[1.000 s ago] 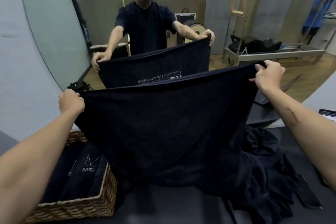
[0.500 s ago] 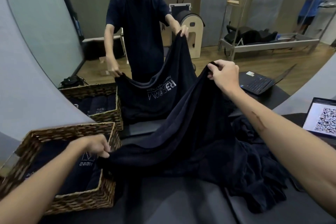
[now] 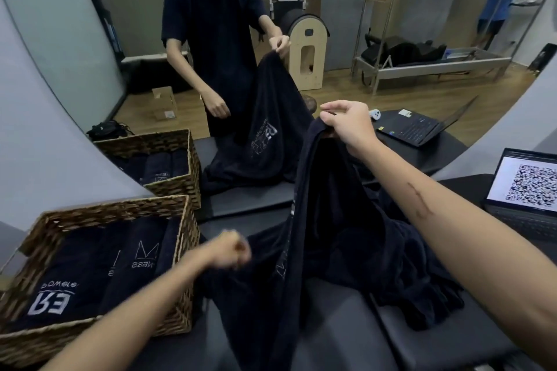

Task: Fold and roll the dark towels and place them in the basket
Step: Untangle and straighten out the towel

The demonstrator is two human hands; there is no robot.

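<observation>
My right hand is raised and pinches one top corner of a dark towel, which hangs down to the grey padded table. My left hand is blurred and curled into a fist. It grips the towel's lower left edge just right of the basket. The wicker basket stands at the left and holds several rolled dark towels with white lettering. More dark towels lie in a loose heap under my right forearm.
A large mirror stands straight ahead at the table's far edge and repeats me, the basket and the towel. An open laptop showing a QR code sits at the right edge.
The towel was first stretched wide between both hands. My left hand then dropped beside the basket and now moves right along the towel. My right hand stays raised with its corner.
</observation>
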